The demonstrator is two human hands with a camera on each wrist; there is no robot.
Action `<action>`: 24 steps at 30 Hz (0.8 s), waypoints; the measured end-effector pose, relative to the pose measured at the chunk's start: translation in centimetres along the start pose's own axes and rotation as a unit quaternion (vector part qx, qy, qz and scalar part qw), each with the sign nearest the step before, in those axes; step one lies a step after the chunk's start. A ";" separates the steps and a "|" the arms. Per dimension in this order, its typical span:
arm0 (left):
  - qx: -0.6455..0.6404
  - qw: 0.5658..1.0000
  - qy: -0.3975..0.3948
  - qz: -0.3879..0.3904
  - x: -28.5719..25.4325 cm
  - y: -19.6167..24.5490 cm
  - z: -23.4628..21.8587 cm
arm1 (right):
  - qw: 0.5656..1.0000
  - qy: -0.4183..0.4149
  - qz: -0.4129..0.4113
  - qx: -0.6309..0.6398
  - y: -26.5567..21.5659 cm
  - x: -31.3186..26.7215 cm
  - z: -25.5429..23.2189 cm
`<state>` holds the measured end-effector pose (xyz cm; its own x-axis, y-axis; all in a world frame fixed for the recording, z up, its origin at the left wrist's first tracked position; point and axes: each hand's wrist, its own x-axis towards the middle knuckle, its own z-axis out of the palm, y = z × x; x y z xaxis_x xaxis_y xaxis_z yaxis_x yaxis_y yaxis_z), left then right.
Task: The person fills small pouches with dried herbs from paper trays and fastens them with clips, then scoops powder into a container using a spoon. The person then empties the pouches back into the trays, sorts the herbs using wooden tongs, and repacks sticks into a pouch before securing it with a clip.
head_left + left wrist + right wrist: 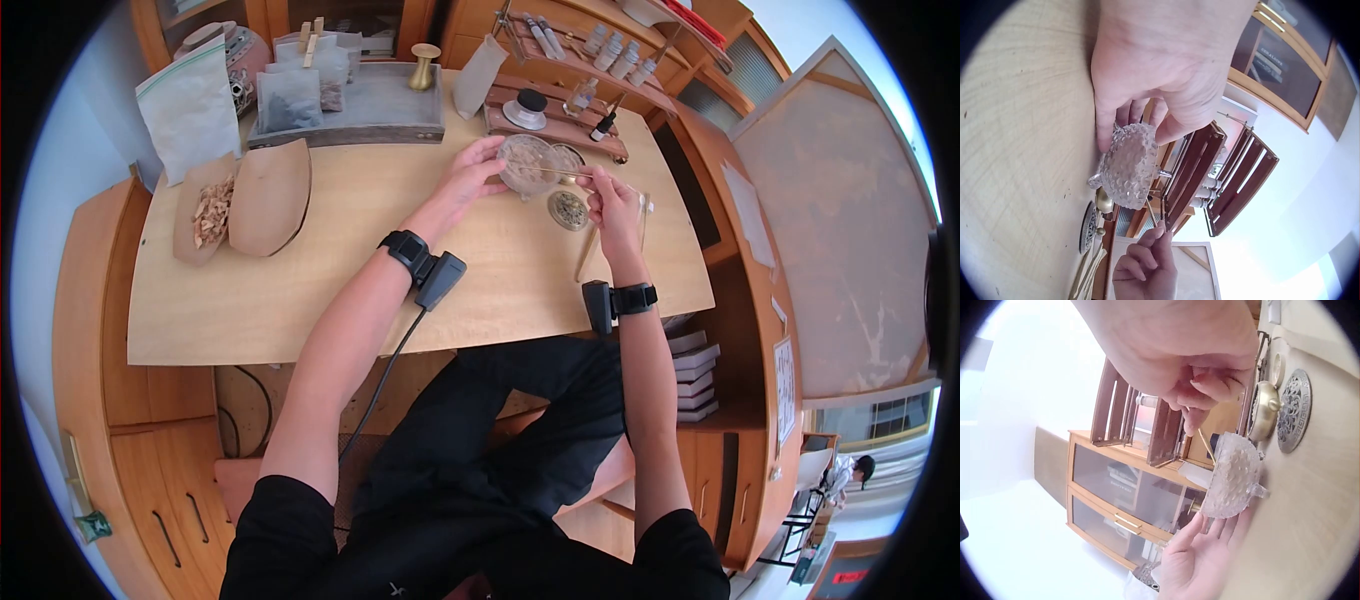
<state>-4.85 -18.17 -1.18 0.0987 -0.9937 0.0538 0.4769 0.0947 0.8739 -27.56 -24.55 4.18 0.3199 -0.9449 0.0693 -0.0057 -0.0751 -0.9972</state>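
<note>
My left hand (468, 175) grips the side of a bumpy clear glass bowl (1127, 165) with small feet, thumb and fingers spread around its wall. Brownish powder (525, 160) lies inside. Between thumb and fingertips, my right hand (612, 208) pinches a thin gold-coloured stick (548, 169), which reaches across the bowl; its far tip is hidden by the rim in both wrist views. Close to the bowl's right stands a small round brass pot (1266, 407). A pierced metal lid (1295, 412) with a knob lies on the table nearer to me.
Pale slender tools (588, 255) lie right of the lid. Behind is a tiered wooden rack (560, 125) with bottles. A grey tray (350, 132) with bags and a brass piece stands back left, near two brown paper dishes (270, 195), one holding wood chips (212, 212).
</note>
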 end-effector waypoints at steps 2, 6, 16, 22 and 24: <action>0.001 1.000 0.002 0.003 0.2 -0.2 -0.3 | 0.999 0.008 0.018 0.030 0.2 0.1 -0.4; -0.002 1.000 0.000 0.004 0.3 -0.4 -0.3 | 0.997 0.013 0.023 0.070 0.2 0.5 -1.1; 0.002 1.000 0.000 -0.002 0.1 -0.1 -0.1 | 0.992 0.036 -0.025 0.114 -1.1 1.6 -2.7; 0.003 1.000 0.005 0.000 0.0 0.0 0.0 | 0.990 0.100 -0.051 0.091 -0.7 2.6 -5.1; 0.002 1.000 0.006 0.000 0.0 0.1 0.2 | 0.991 0.110 -0.050 0.062 -0.2 2.4 -5.3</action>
<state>-4.95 -18.17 -1.05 0.1084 -0.9929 0.0484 0.4740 0.0944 0.8755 -31.84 -28.53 4.70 0.0976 -0.9823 0.1598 0.1362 -0.1458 -0.9799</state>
